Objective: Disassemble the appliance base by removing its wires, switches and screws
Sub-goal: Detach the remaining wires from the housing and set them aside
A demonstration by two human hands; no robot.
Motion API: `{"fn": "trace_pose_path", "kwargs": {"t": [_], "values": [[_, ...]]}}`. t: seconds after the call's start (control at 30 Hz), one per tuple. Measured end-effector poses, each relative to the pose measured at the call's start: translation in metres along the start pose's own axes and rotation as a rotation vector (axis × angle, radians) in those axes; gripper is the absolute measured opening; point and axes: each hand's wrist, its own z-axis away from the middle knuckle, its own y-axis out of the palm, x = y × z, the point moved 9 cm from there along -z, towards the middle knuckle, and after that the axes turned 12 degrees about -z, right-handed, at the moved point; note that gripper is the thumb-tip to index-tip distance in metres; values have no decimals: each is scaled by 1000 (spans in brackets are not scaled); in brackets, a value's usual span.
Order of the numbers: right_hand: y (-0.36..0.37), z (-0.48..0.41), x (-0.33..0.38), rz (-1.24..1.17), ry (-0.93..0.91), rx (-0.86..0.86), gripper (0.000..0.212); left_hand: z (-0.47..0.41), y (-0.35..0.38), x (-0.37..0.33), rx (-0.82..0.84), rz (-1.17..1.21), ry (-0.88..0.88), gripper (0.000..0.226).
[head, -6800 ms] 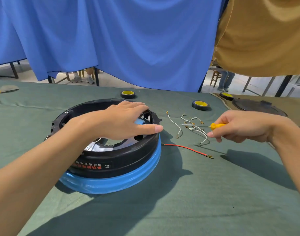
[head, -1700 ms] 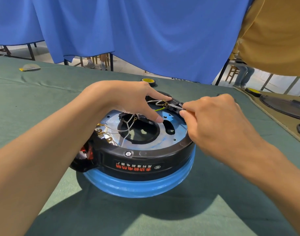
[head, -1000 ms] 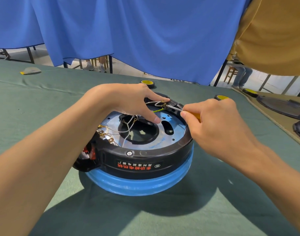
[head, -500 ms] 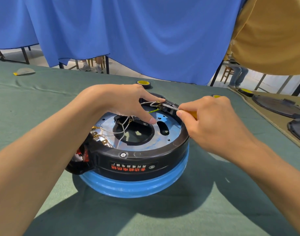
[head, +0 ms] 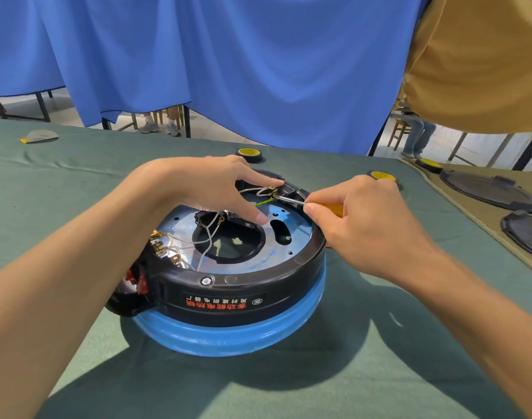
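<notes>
The appliance base (head: 228,297), black on a blue ring, sits at the near middle of the green worktop (head: 364,382). White wires (head: 209,234) cross its metal plate. The left hand (head: 204,189) is spread over it, with the index finger on a terminal at the far rim and the thumb pressing the plate. The right hand (head: 364,219) grips a screwdriver (head: 292,200) whose tip is at that terminal. A tape roll (head: 249,154) lies farther off.
</notes>
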Motion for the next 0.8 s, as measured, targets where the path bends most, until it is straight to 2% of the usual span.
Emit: {"fn": "trace_pose_path", "kwargs": {"t": [0.27, 0.43, 0.57, 0.7, 0.8], "values": [[2, 2, 18, 184, -9, -26, 38, -3, 0, 1, -20, -3, 13, 68], [5, 0, 34, 305, -5, 5, 23, -3, -1, 0, -27, -15, 17, 70], [5, -12, 45, 343, -8, 31, 41, -2, -1, 1, -22, -10, 19, 70], [-7, -29, 16, 213, 60, 103, 24, -3, -1, 1, -27, -7, 22, 70], [-12, -32, -16, -121, 204, 160, 21, -2, 0, 2, -19, 10, 17, 70]]}}
